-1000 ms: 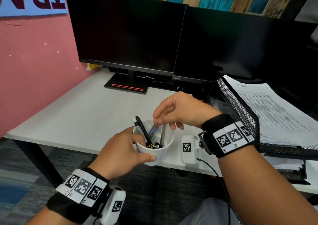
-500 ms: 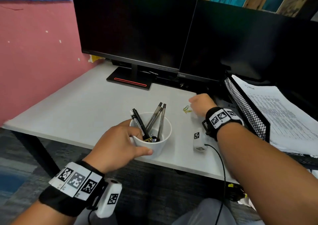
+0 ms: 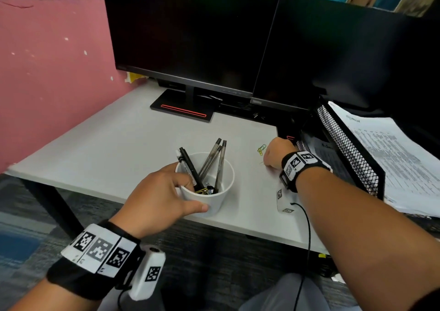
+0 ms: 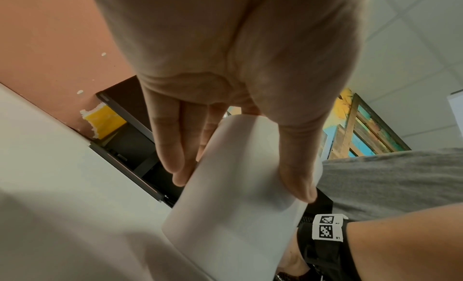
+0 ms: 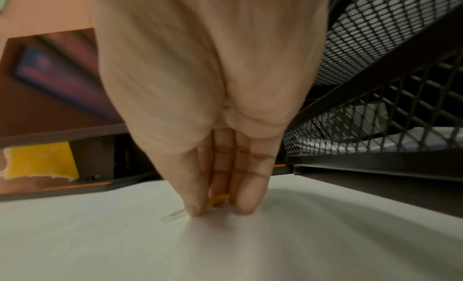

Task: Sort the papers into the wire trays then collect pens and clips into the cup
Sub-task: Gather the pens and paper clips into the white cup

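A white cup (image 3: 207,193) stands near the desk's front edge and holds several pens (image 3: 215,160) and some clips at its bottom. My left hand (image 3: 164,195) grips the cup, thumb on the near side and fingers round the far side; the left wrist view shows this hand (image 4: 240,184) on the cup (image 4: 233,216). My right hand (image 3: 273,154) is down on the desk beside yellow and green paper clips (image 3: 261,149). In the right wrist view its thumb and fingers (image 5: 244,206) pinch together on the desk at a pale clip (image 5: 172,216), with a yellow clip (image 5: 219,199) between them.
A black wire tray (image 3: 345,149) with printed papers (image 3: 392,158) stands just right of my right hand. Two dark monitors (image 3: 190,32) fill the back of the desk (image 3: 114,144). A pink wall is on the left. A cable hangs from my right wrist.
My right hand has left the top of the cup and moved right and away, down onto the desk at the loose clips. My left hand has kept its hold on the cup.
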Tool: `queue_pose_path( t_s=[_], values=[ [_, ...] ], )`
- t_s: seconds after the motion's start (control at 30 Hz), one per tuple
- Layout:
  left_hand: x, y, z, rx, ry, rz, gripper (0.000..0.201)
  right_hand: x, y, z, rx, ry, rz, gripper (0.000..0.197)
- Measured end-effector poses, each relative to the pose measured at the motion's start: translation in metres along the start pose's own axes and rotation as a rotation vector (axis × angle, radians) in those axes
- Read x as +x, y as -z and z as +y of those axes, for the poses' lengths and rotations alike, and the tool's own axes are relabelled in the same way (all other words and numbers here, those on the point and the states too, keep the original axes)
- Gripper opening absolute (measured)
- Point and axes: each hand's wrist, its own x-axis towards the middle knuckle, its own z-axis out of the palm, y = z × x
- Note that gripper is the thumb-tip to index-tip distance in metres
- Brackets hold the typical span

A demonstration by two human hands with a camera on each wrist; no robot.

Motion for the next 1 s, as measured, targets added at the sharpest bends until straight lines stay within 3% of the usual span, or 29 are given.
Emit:
queue_pose_path(
  t_s=[0.1, 0.17, 0.3, 0.37, 0.5, 0.7, 1.0],
  values=[
    [-0.003, -0.002, 0.002, 0.005, 0.001, -0.014, 0.025, -0.008, 0.000, 0.003, -0.083, 0.031, -0.053, 0.025],
    [-0.005, -0.003, 0.005, -0.008, -0.006, -0.020, 0.024, -0.013, -0.002, 0.008, -0.026, 0.030, -0.053, 0.026],
    [-0.008, -0.002, 0.008, -0.002, -0.002, -0.015, 0.024, -0.019, -0.011, 0.024, 0.587, -0.052, -0.155, 0.007],
    [-0.010, -0.002, 0.009, -0.017, -0.002, -0.015, 0.024, -0.023, -0.014, 0.030, 0.860, -0.100, -0.189, 0.010],
    [-0.012, -0.002, 0.012, 0.007, -0.004, -0.014, 0.026, -0.026, -0.015, 0.032, 1.149, -0.167, -0.207, 0.013],
    [-0.015, -0.002, 0.014, 0.008, -0.007, -0.022, 0.025, -0.019, -0.016, 0.036, 1.167, -0.233, -0.187, 0.018],
    [-0.012, -0.002, 0.012, -0.005, -0.010, -0.006, 0.026, -0.016, -0.018, 0.037, 1.247, -0.200, -0.133, 0.011]
  ],
)
